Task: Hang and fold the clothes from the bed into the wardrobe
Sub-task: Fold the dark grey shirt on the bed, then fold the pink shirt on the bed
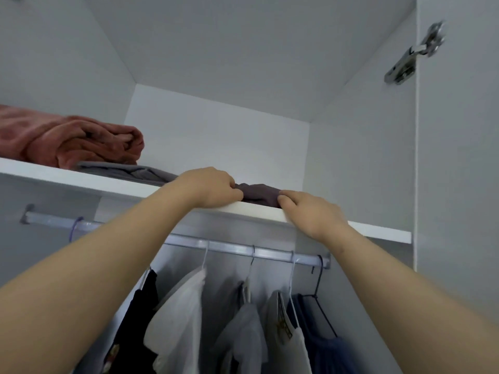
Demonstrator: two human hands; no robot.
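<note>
A folded dark purple-grey garment (259, 194) lies on the white upper wardrobe shelf (81, 178) at its front edge. My left hand (213, 187) grips the garment's left end with curled fingers. My right hand (307, 209) pinches its right end and rests on the shelf edge. Both arms reach upward. To the left on the same shelf sits a folded grey cloth (127, 172) and behind it a bundled pink blanket (70, 141).
Under the shelf a metal rail (232, 248) carries several hangers with black, white, grey and blue clothes (181, 314). The wardrobe's right side wall bears a metal door hinge (413, 54). Shelf space to the right of my hands is bare.
</note>
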